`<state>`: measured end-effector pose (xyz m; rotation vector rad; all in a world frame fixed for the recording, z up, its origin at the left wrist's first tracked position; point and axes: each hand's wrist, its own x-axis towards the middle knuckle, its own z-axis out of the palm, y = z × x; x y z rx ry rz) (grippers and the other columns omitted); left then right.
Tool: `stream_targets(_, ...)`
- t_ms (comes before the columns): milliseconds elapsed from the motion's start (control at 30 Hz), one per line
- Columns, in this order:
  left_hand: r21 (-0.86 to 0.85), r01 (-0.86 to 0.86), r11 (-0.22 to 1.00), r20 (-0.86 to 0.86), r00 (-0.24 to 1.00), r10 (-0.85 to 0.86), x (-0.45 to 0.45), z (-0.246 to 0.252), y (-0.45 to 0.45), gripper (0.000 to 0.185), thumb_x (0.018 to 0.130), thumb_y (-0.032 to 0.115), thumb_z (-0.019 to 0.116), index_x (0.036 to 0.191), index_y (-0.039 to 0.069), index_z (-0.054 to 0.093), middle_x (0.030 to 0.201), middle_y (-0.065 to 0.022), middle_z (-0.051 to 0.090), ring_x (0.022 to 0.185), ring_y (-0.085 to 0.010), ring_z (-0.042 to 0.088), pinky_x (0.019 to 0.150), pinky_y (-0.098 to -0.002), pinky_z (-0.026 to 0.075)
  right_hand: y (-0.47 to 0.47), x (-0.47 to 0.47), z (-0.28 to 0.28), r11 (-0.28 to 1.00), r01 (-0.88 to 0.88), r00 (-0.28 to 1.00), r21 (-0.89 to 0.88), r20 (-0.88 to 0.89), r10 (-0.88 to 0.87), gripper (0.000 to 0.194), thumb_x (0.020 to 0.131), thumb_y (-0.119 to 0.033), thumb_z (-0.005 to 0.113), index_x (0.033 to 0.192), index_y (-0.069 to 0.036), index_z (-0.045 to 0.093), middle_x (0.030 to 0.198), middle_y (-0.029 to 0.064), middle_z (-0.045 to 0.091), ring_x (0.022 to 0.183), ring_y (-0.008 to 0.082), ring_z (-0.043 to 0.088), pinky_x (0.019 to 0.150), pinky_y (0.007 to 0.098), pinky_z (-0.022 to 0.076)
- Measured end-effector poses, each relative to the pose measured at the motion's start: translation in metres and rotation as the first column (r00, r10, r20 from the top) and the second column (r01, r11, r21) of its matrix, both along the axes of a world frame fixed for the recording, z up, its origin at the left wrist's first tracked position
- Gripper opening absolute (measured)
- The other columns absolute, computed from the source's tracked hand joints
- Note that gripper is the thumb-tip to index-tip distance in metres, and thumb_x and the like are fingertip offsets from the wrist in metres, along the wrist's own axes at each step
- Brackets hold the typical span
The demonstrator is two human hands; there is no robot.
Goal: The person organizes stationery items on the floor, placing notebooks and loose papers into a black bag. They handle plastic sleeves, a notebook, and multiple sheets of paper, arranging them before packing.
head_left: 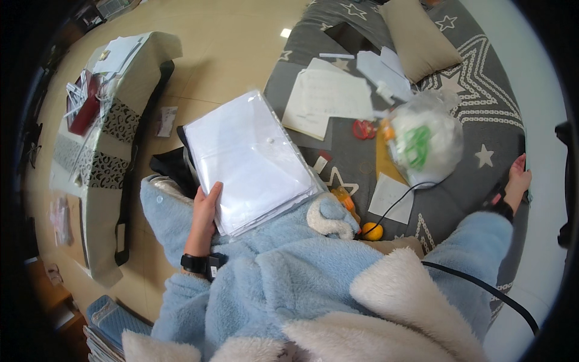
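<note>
My left hand (206, 210) grips the lower left edge of a clear plastic document folder (253, 158) filled with white sheets, thumb on top. The folder, fastened by a round snap, lies tilted across my lap on a light blue fleece garment (289, 267). Far to the right, my right hand (519, 174) reaches to the bed's edge beside the wall. Its fingers are partly curled, and whether it holds anything is unclear. Nearer the middle, a clear plastic bag (425, 135) with white and green contents rests on the grey star-patterned bedspread (479, 135).
Paper sheets (330, 92), red scissors (363, 129), a beige pillow (420, 40), a dark tablet-like device (353, 38) and an orange ball-like item (372, 231) lie on the bed. At left, a covered table (97, 194) bears a dark red box (84, 106). A black cable (488, 285) crosses my right sleeve.
</note>
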<state>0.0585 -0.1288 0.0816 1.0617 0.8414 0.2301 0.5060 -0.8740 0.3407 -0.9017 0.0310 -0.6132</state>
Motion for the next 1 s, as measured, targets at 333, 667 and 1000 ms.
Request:
stream_targets(333, -0.004, 0.0, 1.0, 0.024, 1.0, 0.0, -0.001, -0.005, 0.001, 0.04, 0.084, 0.018, 0.06, 0.112, -0.006, 0.045, 0.101, -0.0107, 0.057, 0.086, -0.0146, 0.055, 0.075, -0.0257, 0.045, 0.225, -0.07, -0.032, 0.896, -0.408, 0.911, -0.173, -0.133, 0.389, 0.022, 0.085, -0.02, 0.053, 0.094, 0.0, 0.058, 0.093, 0.0105, 0.059, 0.085, 0.0196, 0.057, 0.077, 0.0293, 0.0474)
stream_targets(667, -0.071, 0.066, 0.995, 0.043, 0.997, -0.063, -0.006, -0.001, 0.003, 0.042, 0.085, 0.016, 0.058, 0.118, -0.004, 0.04, 0.106, -0.0112, 0.055, 0.092, -0.0159, 0.055, 0.08, -0.0272, 0.045, 0.572, -0.206, -0.265, 0.051, -0.964, -0.167, 0.26, -0.745, 0.645, 0.042, 0.083, -0.033, 0.06, 0.11, -0.001, 0.053, 0.096, 0.0073, 0.059, 0.083, 0.0146, 0.057, 0.071, 0.0287, 0.0479)
stream_targets(1000, 0.064, 0.158, 0.985, 0.146, 0.975, -0.166, 0.005, 0.033, 0.016, 0.052, 0.081, 0.017, 0.064, 0.122, -0.002, 0.037, 0.111, -0.009, 0.052, 0.099, -0.0154, 0.051, 0.087, -0.0285, 0.041, 0.588, -0.206, -0.209, -0.049, -0.998, -0.062, 0.038, -0.675, 0.736, 0.051, 0.079, -0.02, 0.065, 0.117, 0.005, 0.043, 0.105, 0.0128, 0.056, 0.089, 0.017, 0.058, 0.076, 0.028, 0.0482)
